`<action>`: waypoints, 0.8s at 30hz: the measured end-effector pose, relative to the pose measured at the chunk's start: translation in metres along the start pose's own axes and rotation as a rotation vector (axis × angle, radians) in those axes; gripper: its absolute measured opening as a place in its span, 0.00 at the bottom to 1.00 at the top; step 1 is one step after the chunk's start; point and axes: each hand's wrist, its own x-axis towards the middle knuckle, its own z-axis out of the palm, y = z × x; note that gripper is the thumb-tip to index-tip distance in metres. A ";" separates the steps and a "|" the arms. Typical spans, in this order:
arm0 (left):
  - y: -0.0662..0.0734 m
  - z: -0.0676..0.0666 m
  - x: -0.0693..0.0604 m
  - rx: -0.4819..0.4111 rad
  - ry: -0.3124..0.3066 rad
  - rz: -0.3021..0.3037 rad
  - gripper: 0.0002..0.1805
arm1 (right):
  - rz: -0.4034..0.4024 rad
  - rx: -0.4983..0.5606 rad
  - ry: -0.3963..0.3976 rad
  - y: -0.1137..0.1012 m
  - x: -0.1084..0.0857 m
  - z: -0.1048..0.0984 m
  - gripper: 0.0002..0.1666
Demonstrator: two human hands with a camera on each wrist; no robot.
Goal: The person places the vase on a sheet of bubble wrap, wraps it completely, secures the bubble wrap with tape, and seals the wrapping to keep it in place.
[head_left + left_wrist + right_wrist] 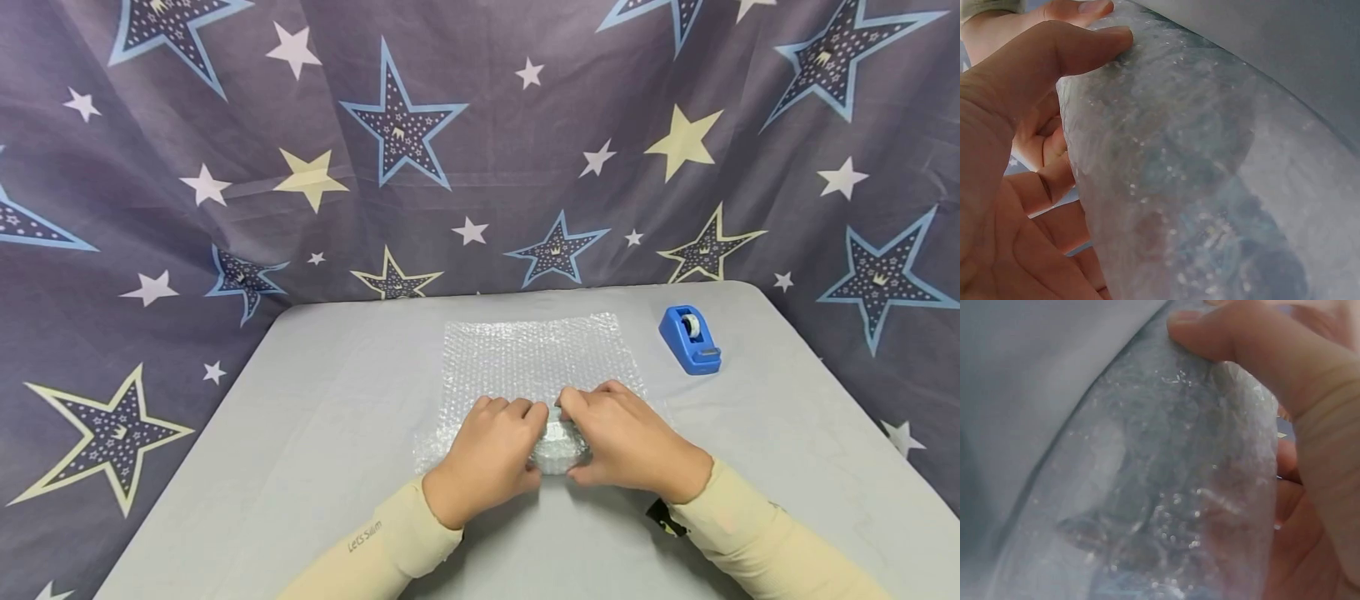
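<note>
On the near half of one pale grey table [300, 450], both my hands close round a single roll of bubble wrap [558, 454], one at each side of it. My left hand [487, 454] grips its left part: one thumb presses the near face and the fingers bend over the far side. My right hand [626, 437] grips the right part the same way, again one thumb in front and fingers behind. Between my two hands the middle of the roll shows, faintly greenish; what is inside, and how many layers are wound, I cannot tell. From the roll one flat sheet [532, 358] of clear bubble wrap spreads away from me across the table. Beyond my right hand, well apart from it, stands one blue tape dispenser [690, 346] carrying one tape roll [691, 326]. Two cream sleeves reach my wrists, the left sleeve [397, 533] bearing one line of dark lettering. Behind the table hangs one star-printed cloth [480, 67].
</note>
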 end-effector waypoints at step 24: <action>-0.001 -0.007 0.000 -0.040 -0.033 0.019 0.25 | 0.034 -0.029 -0.036 -0.007 -0.002 -0.007 0.45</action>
